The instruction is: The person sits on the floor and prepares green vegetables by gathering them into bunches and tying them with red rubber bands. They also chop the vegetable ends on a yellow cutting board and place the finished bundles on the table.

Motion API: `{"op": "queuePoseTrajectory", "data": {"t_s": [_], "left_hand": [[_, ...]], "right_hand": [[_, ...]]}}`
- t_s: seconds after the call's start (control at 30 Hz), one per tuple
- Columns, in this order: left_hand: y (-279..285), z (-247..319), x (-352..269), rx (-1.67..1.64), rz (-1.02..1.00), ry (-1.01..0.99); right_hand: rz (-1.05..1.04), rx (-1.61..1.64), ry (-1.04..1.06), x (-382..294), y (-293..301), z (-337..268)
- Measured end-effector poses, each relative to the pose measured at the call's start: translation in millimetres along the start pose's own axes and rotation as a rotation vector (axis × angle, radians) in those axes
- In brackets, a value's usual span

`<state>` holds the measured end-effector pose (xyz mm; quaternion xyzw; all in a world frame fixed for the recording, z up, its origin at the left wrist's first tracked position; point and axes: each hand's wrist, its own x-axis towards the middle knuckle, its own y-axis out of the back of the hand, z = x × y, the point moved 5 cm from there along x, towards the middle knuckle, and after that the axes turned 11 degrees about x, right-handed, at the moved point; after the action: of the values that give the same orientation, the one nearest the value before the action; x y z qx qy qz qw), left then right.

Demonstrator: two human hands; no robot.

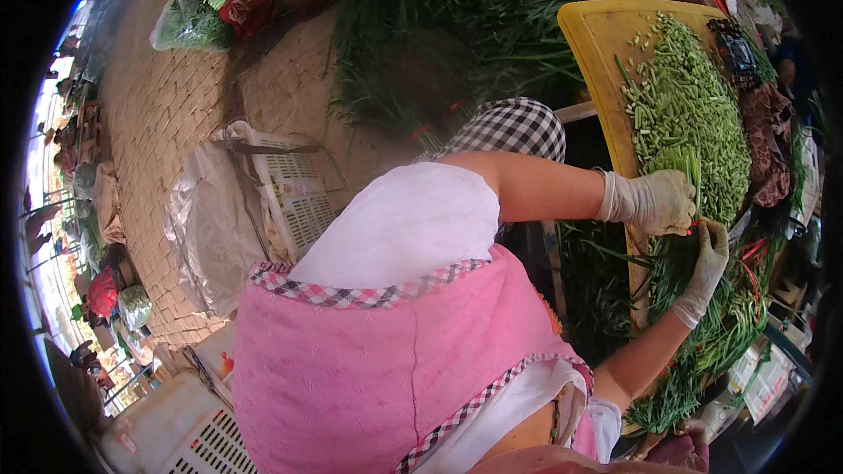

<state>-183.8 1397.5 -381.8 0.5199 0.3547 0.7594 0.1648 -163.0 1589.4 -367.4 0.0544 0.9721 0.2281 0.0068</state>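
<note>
My left hand [662, 202], in a pale, stained glove, is closed around a bunch of green stalks [685, 168]. Their pale cut ends point up the view, over a heap of short cut green pieces [691, 99] on a yellow board [596, 33]. My right hand [710, 263], gloved too, meets the left hand from below. Its thumb and fingertips pinch a red tie [691, 228] at the bunch. Long green leaves [678, 263] hang below my hands.
Loose greens and red ties [754, 257] lie right of my right hand. A dark patterned cloth [764, 145] lies beside the board. Piled long greens [461, 13] cover the ground at the top. White plastic crates [290, 178] stand at the left and lower left.
</note>
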Motion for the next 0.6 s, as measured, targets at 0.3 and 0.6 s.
{"op": "queuePoseTrajectory", "data": {"t_s": [0.3,0.6], "left_hand": [[-23,-19,76,0.116,-0.575,0.228],[-128,-31,133,-0.602,-0.794,0.274]], "right_hand": [[0.128,-1.227,0.643,-46,-43,-63],[-0.284,-1.352,0.692,-20,-46,-59]]}}
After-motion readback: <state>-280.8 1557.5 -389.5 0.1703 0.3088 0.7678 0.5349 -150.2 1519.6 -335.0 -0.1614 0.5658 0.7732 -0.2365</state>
